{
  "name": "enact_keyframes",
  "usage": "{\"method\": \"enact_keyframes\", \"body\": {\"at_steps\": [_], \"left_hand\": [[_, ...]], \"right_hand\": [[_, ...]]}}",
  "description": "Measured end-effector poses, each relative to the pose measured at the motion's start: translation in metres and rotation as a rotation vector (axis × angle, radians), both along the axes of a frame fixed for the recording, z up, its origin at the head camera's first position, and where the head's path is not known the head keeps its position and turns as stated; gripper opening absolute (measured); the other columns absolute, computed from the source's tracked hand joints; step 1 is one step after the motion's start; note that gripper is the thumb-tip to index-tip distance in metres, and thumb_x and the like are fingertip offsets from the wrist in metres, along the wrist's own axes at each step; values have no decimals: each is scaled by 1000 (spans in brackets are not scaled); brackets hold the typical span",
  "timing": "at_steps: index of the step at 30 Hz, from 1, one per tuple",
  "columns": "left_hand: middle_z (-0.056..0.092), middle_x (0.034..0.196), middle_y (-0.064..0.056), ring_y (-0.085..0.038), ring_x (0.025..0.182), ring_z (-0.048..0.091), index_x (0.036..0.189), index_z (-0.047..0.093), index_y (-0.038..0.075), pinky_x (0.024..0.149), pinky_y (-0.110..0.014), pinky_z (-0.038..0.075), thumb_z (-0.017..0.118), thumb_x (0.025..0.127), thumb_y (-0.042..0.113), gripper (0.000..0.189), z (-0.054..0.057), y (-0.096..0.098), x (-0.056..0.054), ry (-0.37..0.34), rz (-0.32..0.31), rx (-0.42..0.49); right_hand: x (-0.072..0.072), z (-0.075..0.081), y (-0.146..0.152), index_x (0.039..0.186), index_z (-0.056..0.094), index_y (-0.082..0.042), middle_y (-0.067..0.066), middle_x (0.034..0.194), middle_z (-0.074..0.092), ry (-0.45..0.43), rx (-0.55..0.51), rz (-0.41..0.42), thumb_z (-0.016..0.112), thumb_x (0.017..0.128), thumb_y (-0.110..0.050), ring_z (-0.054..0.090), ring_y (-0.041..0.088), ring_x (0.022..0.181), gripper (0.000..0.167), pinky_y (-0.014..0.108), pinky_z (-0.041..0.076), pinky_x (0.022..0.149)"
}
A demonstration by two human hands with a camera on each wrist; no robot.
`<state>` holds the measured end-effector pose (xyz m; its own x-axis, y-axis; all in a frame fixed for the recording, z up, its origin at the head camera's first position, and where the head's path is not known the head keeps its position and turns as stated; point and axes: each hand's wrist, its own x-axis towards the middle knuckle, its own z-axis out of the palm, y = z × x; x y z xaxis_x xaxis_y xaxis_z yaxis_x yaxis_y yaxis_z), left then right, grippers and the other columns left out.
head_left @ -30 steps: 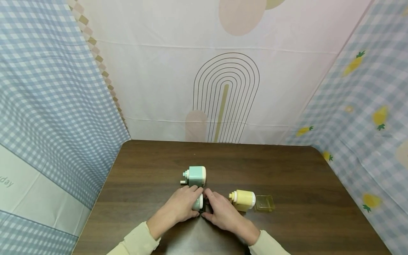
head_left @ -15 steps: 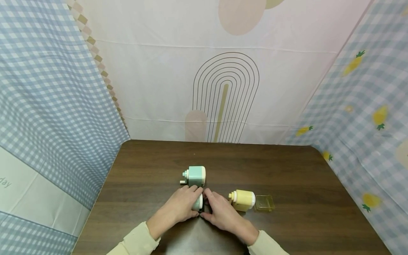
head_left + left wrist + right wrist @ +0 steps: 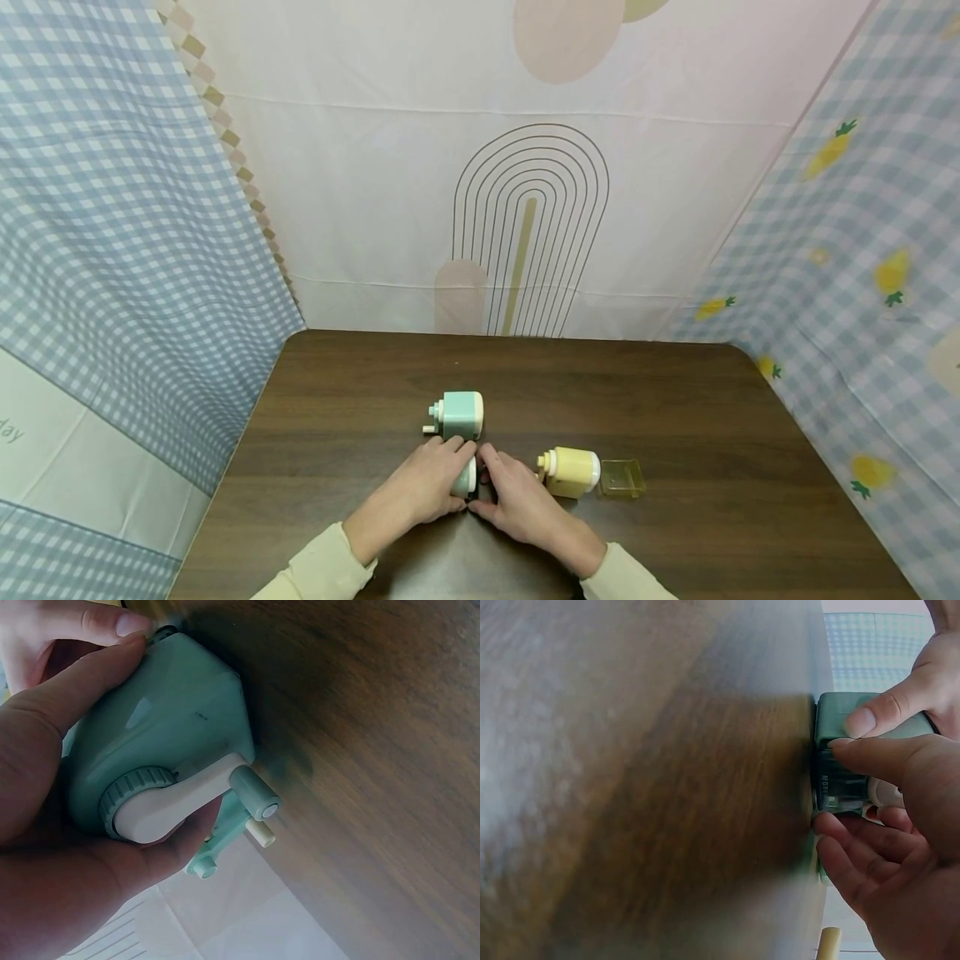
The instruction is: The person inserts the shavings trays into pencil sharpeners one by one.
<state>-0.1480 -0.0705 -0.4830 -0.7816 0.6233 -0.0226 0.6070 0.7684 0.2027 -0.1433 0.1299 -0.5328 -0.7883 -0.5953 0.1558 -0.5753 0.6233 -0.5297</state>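
Leftward, just slightly, the right hand [image 3: 519,502] had moved, its fingers apparently pinching the dark drawer [image 3: 845,787]; the left hand [image 3: 426,481] gripped the green sharpener [image 3: 176,705], fingers curled.

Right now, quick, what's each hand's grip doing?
Left hand: closed, holding the darker green sharpener.
Right hand: closed, thumb and fingers pinching its dark drawer.

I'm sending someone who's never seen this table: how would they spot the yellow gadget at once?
Find the dark brown wooden table in front of the pale hanging cloth. Just right of its centre in the head view sits the yellow gadget, its white end facing a see-through tray. Its yellow body sets it apart from the mint gadget and the muted green gadget.
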Motion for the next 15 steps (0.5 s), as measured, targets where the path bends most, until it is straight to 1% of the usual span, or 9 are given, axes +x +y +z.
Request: {"method": "enact_keyframes", "body": {"at_steps": [9,15], "left_hand": [[65,113,-4,-24,89,60,124,62,10,82,-39,57,98,77,32,64,0,1,-1,3,2,0],[65,114,-4,-24,90,60,125,62,10,82,-39,57,97,77,33,63,0,0,-1,-3,1,-2]], "right_hand": [[-1,-2,-1,119,52,-15,1,100,64,-37,-17,-17,89,89,-20,64,13,91,48,26,54,75],[-1,-3,-1,118,53,-16,-1,100,65,-36,-31,-28,90,87,-21,65,13,92,49,26,55,76]]}}
